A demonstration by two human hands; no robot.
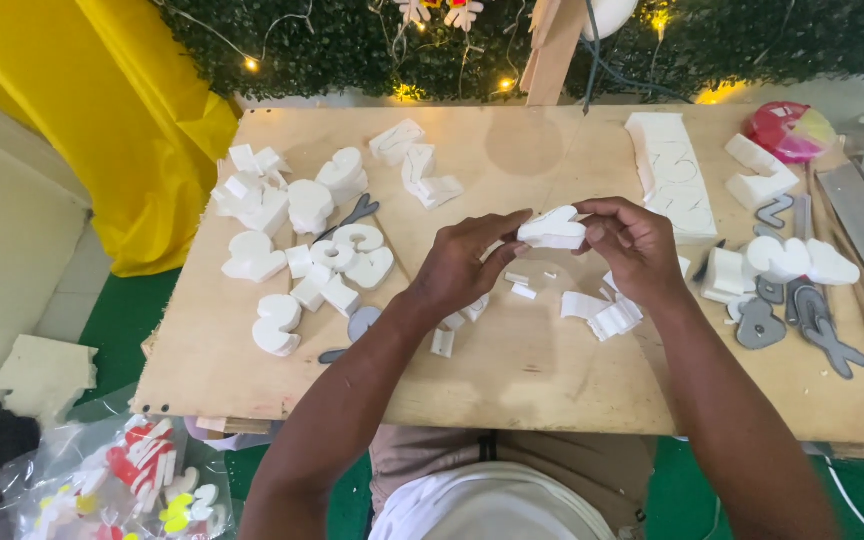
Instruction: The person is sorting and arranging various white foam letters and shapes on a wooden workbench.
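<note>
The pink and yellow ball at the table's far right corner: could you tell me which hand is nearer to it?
Right. The right hand lies below-left of the ball; the left hand is farther left.

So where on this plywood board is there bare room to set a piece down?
Bare plywood board runs along the near edge, below both hands. Another free patch lies at the far middle, between the white foam cut-outs and the white foam slab. The left cluster of white foam shapes and the right side's grey templates are crowded.
</note>
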